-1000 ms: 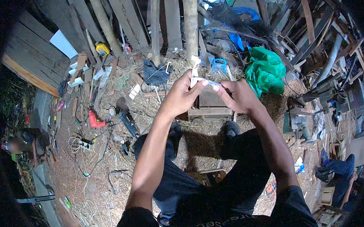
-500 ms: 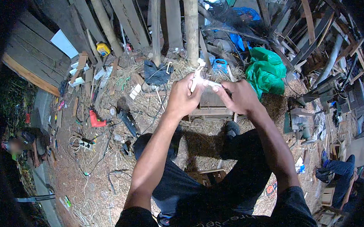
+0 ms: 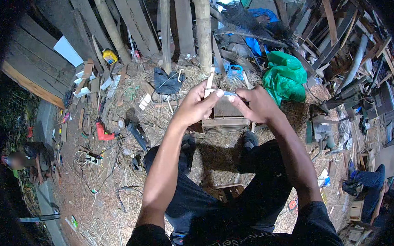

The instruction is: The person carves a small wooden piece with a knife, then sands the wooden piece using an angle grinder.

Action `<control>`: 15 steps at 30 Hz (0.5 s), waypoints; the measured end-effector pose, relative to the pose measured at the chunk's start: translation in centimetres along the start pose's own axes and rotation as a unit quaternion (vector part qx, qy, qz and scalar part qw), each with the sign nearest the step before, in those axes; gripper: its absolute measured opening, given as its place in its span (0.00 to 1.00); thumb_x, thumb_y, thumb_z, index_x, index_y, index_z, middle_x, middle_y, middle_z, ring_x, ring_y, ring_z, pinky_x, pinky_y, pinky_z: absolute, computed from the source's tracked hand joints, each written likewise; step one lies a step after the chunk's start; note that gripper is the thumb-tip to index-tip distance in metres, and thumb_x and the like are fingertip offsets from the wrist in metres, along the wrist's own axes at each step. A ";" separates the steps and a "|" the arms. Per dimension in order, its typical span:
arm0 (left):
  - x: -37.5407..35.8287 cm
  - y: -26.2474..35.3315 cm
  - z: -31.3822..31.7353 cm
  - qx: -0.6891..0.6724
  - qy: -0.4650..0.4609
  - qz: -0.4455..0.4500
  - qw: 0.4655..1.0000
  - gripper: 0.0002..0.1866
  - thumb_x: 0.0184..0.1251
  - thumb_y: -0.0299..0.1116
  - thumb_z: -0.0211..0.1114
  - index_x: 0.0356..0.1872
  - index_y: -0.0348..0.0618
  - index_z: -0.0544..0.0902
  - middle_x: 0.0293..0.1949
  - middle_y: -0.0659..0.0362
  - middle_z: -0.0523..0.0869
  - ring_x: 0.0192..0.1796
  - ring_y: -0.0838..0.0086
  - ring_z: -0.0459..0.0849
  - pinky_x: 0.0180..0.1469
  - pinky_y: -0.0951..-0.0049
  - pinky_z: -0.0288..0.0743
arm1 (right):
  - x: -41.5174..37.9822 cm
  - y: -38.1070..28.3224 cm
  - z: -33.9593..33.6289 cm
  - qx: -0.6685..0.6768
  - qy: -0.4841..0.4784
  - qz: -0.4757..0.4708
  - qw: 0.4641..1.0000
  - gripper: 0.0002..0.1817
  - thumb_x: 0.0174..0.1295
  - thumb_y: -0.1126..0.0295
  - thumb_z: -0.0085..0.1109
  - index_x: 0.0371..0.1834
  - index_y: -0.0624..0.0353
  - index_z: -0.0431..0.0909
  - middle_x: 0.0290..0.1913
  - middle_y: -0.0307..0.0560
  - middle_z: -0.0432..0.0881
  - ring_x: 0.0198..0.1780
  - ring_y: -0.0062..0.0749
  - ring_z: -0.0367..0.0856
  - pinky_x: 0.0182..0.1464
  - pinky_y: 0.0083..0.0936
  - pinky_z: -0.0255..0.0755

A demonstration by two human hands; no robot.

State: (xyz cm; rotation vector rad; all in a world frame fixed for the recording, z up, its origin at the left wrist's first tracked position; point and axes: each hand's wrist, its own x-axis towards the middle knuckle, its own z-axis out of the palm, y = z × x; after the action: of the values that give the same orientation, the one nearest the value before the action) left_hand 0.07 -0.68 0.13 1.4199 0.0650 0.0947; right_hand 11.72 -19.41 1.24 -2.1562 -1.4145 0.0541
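My left hand (image 3: 195, 106) is closed around a small pale wooden piece (image 3: 210, 80), whose narrow end sticks up above the fingers. Close beside it on the right, my right hand (image 3: 258, 104) grips a thin grey-blue strip, perhaps a blade (image 3: 227, 94). That strip reaches toward the wooden piece and the two thumb tips nearly meet over it. Fingers hide most of both things. Below the hands is a low wooden block or small bench (image 3: 225, 121), between my feet and the posts.
A red power drill (image 3: 104, 131) and an angle grinder (image 3: 137, 133) lie left among cords. A green plastic bag (image 3: 285, 77) sits right. Wooden posts (image 3: 204, 30) stand ahead. One person (image 3: 37, 160) crouches far left; another person's legs (image 3: 367, 183) show far right.
The wooden piece has turned more upright in my left hand, and my left thumb has shifted over toward the right thumb. The grey-blue strip looks less bright. Both hands stay close together.
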 end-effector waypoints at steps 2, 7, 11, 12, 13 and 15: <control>-0.3 0.6 0.5 -0.027 0.005 -0.024 0.999 0.11 0.75 0.39 0.58 0.42 0.42 0.73 0.17 0.70 0.66 0.15 0.87 0.60 0.15 0.81 0.51 | 0.1 -0.6 -0.3 0.004 -0.005 0.007 1.000 0.25 0.68 0.50 0.52 0.24 0.61 0.75 0.15 0.57 0.70 0.19 0.56 0.72 0.25 0.40 0.67; -0.2 0.3 0.2 -0.038 -0.026 -0.034 0.998 0.12 0.75 0.41 0.56 0.40 0.42 0.72 0.17 0.69 0.66 0.15 0.86 0.60 0.15 0.80 0.50 | 0.1 -0.5 0.2 -0.001 0.017 0.018 1.000 0.25 0.68 0.49 0.51 0.24 0.60 0.76 0.14 0.56 0.70 0.18 0.53 0.71 0.23 0.39 0.66; -0.1 -0.2 -0.3 -0.016 -0.066 -0.039 0.997 0.12 0.76 0.42 0.56 0.44 0.43 0.72 0.20 0.70 0.66 0.17 0.87 0.61 0.17 0.81 0.52 | 0.3 -0.7 0.1 -0.004 0.015 0.021 1.000 0.24 0.68 0.49 0.53 0.24 0.60 0.76 0.14 0.56 0.69 0.17 0.52 0.71 0.23 0.38 0.66; -0.1 -0.2 -0.4 -0.025 -0.074 -0.047 0.996 0.12 0.76 0.42 0.56 0.47 0.44 0.72 0.21 0.71 0.67 0.18 0.88 0.62 0.17 0.82 0.54 | 0.4 -0.7 0.1 -0.005 0.011 0.017 1.000 0.24 0.67 0.49 0.53 0.24 0.60 0.76 0.14 0.56 0.69 0.17 0.52 0.71 0.22 0.38 0.66; -0.2 -0.2 -0.4 -0.035 -0.070 -0.042 0.996 0.12 0.76 0.42 0.56 0.46 0.44 0.72 0.21 0.71 0.67 0.17 0.88 0.63 0.17 0.82 0.54 | 0.4 -0.7 0.1 -0.001 0.008 0.012 1.000 0.24 0.67 0.49 0.53 0.23 0.60 0.76 0.14 0.56 0.69 0.17 0.52 0.70 0.22 0.38 0.66; -0.4 -0.2 -0.3 -0.055 -0.061 -0.034 0.996 0.12 0.76 0.43 0.55 0.45 0.45 0.72 0.21 0.71 0.67 0.17 0.87 0.63 0.17 0.82 0.55 | 0.5 -0.7 0.1 0.009 0.002 0.004 1.000 0.25 0.67 0.49 0.54 0.23 0.60 0.76 0.13 0.56 0.69 0.17 0.53 0.70 0.22 0.38 0.65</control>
State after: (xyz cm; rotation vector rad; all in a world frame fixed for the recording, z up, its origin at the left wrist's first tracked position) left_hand -0.32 -0.45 -0.17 1.3092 0.0065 -0.0444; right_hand 11.33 -18.74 1.57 -2.1467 -1.3982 0.0664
